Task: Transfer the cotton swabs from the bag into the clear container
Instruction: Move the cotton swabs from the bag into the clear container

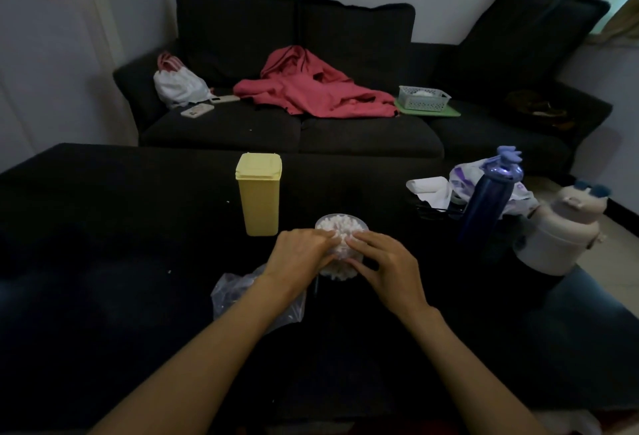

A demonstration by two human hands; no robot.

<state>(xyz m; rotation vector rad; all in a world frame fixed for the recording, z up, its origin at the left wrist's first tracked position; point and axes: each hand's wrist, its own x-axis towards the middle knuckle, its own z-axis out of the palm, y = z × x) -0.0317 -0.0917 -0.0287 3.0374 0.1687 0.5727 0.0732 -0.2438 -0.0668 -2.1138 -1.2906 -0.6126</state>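
In the head view, low in the centre of the frame, the clear container (340,251) stands upright on the dark tabletop (103,244), packed with cotton swabs (337,225) whose white tips show at its open mouth. Both hands meet over it. The left hand (300,255) lies against the container's left side with straightened fingers reaching onto the swab tips, pressing rather than gripping. The right hand (383,267) comes from the right, fingers loosely bent, fingertips touching the rim and the swabs; whether its thumb truly clasps the wall cannot be told. Beneath the left forearm, lower left of the container, lies the crumpled clear bag (235,296); a few pale streaks in it may be leftover swabs, though that is unclear.

The transfer looks close to finished, and the step in hand seems to be settling the swabs level. To do it well, the person should press lightly and evenly so no sticks bend or spring out, steady the container wall with one hand while the other tamps, and then check the bag for stragglers.

Just beyond, up and left of the container, stands a yellow lidded bin (259,196); at the right stand a blue bottle (487,203) and a white flask (556,234).
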